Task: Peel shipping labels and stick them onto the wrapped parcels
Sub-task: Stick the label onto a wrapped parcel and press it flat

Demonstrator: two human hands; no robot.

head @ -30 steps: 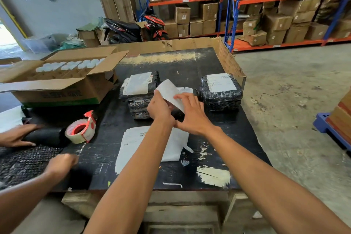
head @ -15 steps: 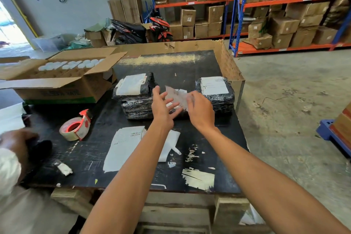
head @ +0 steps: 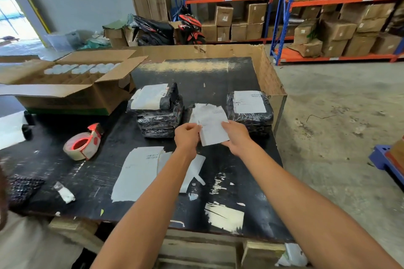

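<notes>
Now we hold the shipping label point(head: 211, 125) flat, no longer curled, left hand point(head: 187, 136) and right hand point(head: 237, 136) pinching its edges, over the middle parcel point(head: 189, 111), just left of the labelled right parcel point(head: 250, 111); peeling looks finished.

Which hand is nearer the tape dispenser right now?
Left. The left hand pinches the label edge, with bare table between it and the tape dispenser. The right hand holds the label's other side, farther away.

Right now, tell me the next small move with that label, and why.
Probably lower the label onto the black parcel just behind it. Both hands, left and right, pinch its edges, and the stack and right parcel already carry labels.
</notes>
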